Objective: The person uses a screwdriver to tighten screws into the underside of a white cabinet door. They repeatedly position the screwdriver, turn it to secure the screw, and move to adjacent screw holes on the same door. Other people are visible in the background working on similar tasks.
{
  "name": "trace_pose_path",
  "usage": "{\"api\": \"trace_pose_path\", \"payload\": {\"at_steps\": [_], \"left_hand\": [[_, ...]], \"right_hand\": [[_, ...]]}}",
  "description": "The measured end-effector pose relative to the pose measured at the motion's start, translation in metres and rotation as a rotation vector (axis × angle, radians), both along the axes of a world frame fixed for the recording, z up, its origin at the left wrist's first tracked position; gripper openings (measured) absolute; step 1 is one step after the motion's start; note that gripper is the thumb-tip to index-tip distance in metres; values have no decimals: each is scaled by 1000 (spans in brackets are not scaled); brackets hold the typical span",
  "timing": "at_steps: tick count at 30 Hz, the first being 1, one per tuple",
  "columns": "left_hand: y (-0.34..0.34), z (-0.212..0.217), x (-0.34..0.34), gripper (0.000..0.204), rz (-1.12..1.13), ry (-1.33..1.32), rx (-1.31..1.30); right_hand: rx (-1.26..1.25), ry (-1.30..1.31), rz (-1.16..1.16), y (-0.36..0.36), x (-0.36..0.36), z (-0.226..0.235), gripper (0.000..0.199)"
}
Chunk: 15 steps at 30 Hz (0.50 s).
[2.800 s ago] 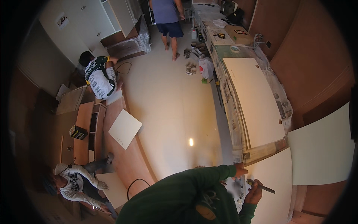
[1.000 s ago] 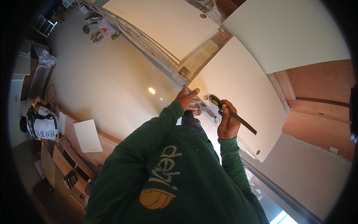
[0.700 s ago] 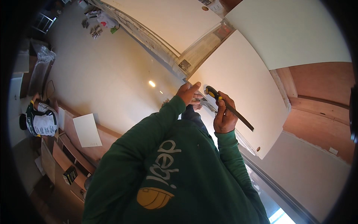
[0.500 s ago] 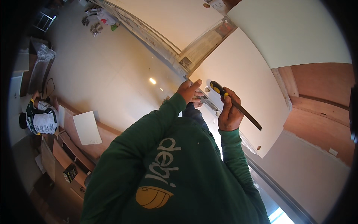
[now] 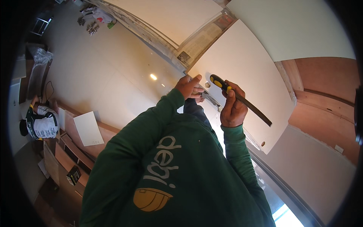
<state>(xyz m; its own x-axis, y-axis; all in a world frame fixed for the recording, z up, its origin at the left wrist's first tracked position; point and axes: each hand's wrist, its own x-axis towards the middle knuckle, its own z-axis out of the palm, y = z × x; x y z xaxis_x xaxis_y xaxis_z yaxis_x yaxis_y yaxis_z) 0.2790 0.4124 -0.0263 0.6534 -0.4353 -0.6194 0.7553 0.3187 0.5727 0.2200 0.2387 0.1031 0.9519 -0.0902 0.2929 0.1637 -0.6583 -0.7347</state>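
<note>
I am bent over a white panel (image 5: 245,60) that lies flat in front of me. My right hand (image 5: 232,109) is closed around a screwdriver (image 5: 244,101) with a yellow and black handle. Its dark shaft points down and to the right over the panel. My left hand (image 5: 190,86) rests at the panel's near edge, fingertips on a small metal fitting (image 5: 207,84). A small round hole (image 5: 262,143) shows near the panel's lower corner. My green sleeves and chest fill the bottom of the view.
A second white panel (image 5: 177,15) lies on newspapers (image 5: 200,38) beyond mine. A person (image 5: 41,123) crouches at the far left by wooden cabinet parts (image 5: 64,159) and a small white board (image 5: 87,128). Plywood walls (image 5: 321,109) stand to the right.
The view has swung from the wide room down onto the panel. In the last second my right hand shifted slightly with the screwdriver, while my left hand stayed at the panel's edge.
</note>
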Motion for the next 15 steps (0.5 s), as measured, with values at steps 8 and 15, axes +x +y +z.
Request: {"api": "trace_pose_path", "payload": {"at_steps": [8,15], "left_hand": [[13,12,4,75,-83,28,16],[8,8,9,76,-99,32,35]], "right_hand": [[45,187,-9,1,7,-4,31],[-58,147,55,-7,10,-14,26]]}}
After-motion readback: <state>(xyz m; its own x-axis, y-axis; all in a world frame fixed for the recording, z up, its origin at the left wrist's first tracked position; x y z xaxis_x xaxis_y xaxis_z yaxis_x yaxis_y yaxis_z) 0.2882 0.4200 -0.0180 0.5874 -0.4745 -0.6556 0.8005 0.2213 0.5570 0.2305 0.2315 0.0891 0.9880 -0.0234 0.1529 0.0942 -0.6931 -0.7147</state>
